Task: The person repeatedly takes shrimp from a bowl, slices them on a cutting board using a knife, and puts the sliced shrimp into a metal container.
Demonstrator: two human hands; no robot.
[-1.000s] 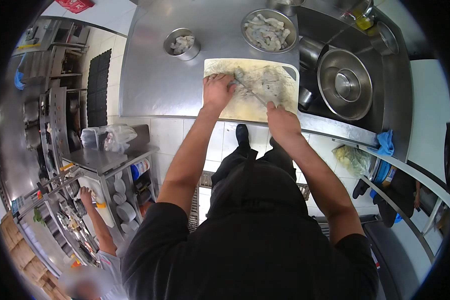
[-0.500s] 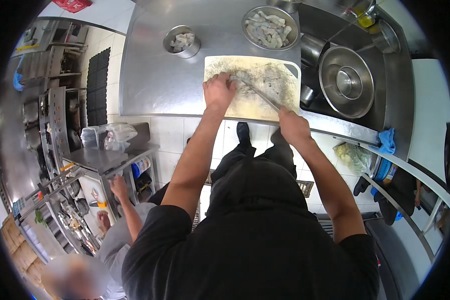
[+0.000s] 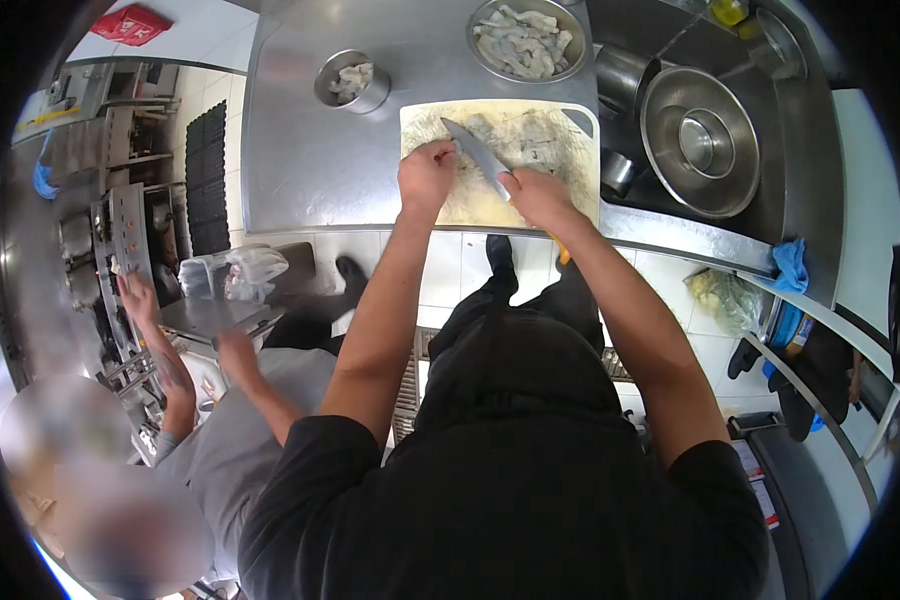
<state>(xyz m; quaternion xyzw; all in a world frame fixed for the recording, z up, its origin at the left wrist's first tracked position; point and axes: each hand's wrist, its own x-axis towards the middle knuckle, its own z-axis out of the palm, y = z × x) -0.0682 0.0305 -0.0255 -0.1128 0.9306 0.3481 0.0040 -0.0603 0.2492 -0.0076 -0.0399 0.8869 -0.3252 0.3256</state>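
Observation:
My right hand (image 3: 542, 197) grips a kitchen knife (image 3: 478, 158), its blade slanting up and left over the yellowed cutting board (image 3: 445, 212). At the board's left side my left hand (image 3: 427, 180) has its fingers curled together near the blade. A small pale bit may sit at its fingertips; I cannot make it out. Greyish wet residue lies about the board's middle. Beyond the board stands a steel bowl (image 3: 582, 52) heaped with pale raw pieces (image 3: 525, 42) that look like peeled shrimp. To the left, a smaller steel pot (image 3: 372, 98) contains similar pieces.
A sink at right holds a large steel basin (image 3: 660, 175) with smaller bowls nested inside. A blue cloth (image 3: 790, 265) hangs at the counter's right edge. On my left a co-worker in a grey shirt (image 3: 260, 410) stands close, arms extended. Plastic bags (image 3: 255, 270) rest on a side table.
The knife has turned from pointing into my left fingers to lying steeper, with its broad blade showing. My right hand has moved left and up. The co-worker has come closer on my left.

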